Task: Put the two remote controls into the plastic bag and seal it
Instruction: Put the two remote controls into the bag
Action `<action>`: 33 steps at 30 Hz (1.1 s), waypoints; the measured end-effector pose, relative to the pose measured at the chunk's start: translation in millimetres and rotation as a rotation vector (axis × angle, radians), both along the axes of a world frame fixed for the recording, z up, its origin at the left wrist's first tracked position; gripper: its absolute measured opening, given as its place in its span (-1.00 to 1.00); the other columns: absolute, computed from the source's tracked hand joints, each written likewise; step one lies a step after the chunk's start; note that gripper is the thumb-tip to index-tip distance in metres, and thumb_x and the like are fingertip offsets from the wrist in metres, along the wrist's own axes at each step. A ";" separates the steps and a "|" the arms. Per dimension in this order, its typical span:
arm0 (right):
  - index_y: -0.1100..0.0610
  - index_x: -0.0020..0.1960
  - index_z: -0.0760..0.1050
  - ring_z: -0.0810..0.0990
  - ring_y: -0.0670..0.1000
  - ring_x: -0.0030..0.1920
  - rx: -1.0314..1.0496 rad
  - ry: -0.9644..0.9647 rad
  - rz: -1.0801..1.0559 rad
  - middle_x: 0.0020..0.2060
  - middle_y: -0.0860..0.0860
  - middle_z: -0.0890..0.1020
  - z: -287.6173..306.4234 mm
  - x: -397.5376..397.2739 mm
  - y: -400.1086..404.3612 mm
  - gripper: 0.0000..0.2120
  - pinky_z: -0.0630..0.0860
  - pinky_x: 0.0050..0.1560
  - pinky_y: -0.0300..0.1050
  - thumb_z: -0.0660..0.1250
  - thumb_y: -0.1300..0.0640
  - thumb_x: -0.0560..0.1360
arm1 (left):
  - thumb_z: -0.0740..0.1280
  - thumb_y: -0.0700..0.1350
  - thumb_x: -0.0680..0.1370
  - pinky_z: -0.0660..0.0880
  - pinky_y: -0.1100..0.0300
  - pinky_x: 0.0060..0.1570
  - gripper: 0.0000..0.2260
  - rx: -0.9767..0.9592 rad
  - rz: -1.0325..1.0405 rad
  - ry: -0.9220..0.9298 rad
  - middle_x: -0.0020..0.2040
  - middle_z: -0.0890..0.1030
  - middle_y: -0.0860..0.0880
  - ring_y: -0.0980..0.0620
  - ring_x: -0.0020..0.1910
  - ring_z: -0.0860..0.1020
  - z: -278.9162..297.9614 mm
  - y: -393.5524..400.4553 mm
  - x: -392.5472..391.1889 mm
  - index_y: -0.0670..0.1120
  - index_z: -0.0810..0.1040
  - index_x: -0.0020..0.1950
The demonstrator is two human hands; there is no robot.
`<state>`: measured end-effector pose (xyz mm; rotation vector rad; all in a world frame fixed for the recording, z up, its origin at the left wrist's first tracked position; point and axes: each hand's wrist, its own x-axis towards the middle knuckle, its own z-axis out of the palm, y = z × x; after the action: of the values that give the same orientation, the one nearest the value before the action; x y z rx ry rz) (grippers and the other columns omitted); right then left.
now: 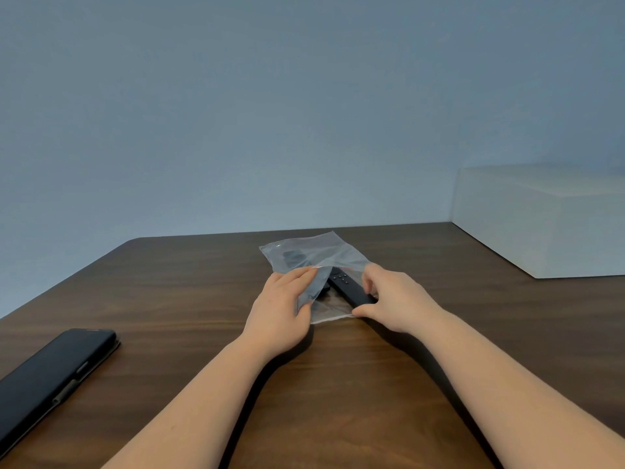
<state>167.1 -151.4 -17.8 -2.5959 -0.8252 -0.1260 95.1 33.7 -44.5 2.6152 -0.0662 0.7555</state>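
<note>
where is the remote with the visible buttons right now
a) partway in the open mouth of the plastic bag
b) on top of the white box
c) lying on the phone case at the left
a: the black remote lies in the mouth of the clear plastic bag, its near end at the right hand while the left hand holds the bag's flap.

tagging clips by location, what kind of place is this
Probably a home or office desk: a dark wood-grain table against a bare wall, with a phone in a case and a white box.
</note>
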 end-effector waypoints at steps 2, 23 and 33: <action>0.07 -0.21 0.30 0.47 0.04 -0.25 0.048 -0.039 -0.015 -0.26 0.00 0.54 -2.0 1.5 2.7 -0.66 0.36 -0.33 -0.11 0.43 -0.05 0.40 | 0.22 -0.21 0.50 0.34 0.16 0.16 -0.51 0.003 0.001 0.003 0.39 0.38 0.13 0.02 0.19 0.33 0.1 0.2 0.0 0.05 0.26 0.41; -0.10 0.46 0.14 0.16 0.15 0.42 -0.266 0.007 -0.080 0.38 0.11 0.34 -25.2 9.4 28.0 -0.58 0.39 0.24 0.15 -0.01 0.04 0.61 | 0.37 0.11 0.43 0.29 0.19 0.25 -0.52 0.113 -0.082 0.169 0.36 0.39 0.19 0.09 0.26 0.29 1.0 -2.2 -3.1 0.13 0.38 0.32; 0.04 0.07 0.53 0.47 0.04 0.08 0.234 -0.278 -0.148 0.00 0.01 0.61 2.4 6.7 5.2 -0.74 0.43 -0.14 -0.11 0.14 0.20 0.49 | 0.36 -0.13 0.47 0.53 0.16 0.00 -0.96 0.046 -0.043 -0.001 0.00 0.66 0.09 0.11 -0.02 0.56 11.2 5.3 -6.3 -0.03 0.61 -0.14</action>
<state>173.8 -146.2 -15.4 -2.4449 -0.6621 -0.6005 88.8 39.0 -33.3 2.6479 -0.1405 0.7484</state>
